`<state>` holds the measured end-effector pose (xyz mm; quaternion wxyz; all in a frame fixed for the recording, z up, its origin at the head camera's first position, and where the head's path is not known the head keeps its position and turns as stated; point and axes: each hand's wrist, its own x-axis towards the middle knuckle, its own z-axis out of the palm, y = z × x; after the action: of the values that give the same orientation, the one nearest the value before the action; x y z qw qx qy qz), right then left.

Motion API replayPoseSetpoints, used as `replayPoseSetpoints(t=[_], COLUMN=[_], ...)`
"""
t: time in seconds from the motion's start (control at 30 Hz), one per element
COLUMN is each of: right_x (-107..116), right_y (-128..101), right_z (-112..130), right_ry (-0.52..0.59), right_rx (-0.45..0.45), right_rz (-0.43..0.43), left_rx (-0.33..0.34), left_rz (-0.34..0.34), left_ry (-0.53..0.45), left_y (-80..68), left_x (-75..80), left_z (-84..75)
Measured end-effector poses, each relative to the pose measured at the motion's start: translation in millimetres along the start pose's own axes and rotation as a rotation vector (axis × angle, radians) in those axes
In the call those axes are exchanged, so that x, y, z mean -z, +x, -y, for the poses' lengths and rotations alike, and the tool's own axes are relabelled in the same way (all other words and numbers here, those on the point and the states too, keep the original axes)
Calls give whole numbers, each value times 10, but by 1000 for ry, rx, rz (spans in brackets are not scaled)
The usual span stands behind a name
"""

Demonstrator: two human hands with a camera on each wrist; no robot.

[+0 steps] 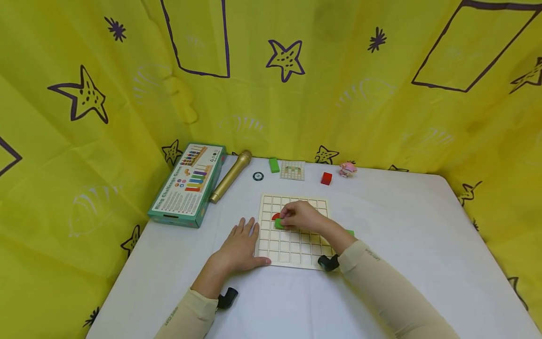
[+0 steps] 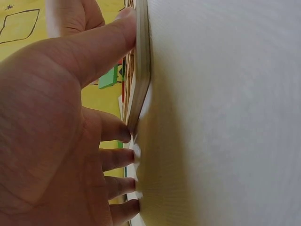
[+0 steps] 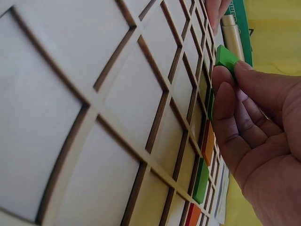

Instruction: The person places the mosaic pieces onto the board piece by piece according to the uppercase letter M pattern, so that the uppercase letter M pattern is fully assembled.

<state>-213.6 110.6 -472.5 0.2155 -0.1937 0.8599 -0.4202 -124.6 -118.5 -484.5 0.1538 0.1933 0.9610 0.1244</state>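
1. Head view, far left: boxed ring game lies flat on the white-covered table, lettered face up.
2. Just right of it, gold microphone, lying slantwise, head end far.
3. Left hand, near left: fingers straight and somewhat spread, gripping nothing; thumb on the near left corner of the gridded board, other fingertips by its left edge.
4. Far side, beyond the board: dark round chip, then a far green piece just left of a pattern card.
5. Green block above the board's left part, beside a red piece; whether it touches the board, cannot tell.
6. Right hand, over the board: thumb and fingertips narrowed, pinching that block by one end. Right wrist view: row of green and red-orange pieces on the grid, beneath and beside this hand.
7. Farther right, far side: red block, then pink toy.
8. Right of the board, partly behind the right forearm: another green piece.
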Motion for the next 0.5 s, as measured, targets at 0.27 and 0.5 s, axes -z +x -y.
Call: replayPoseSetpoints(t=[0.27,0.5], right_x=[-72,-88], right_y=[29,37], right_z=[28,65], right_ry=[-5,-105], right_rx=[17,38], right_rz=[6,-10], left_rx=[-4,-4], left_rz=[2,4], left_ry=[-6,-1], left_y=[-10,-7], left_x=[5,2], left_z=[-1,9])
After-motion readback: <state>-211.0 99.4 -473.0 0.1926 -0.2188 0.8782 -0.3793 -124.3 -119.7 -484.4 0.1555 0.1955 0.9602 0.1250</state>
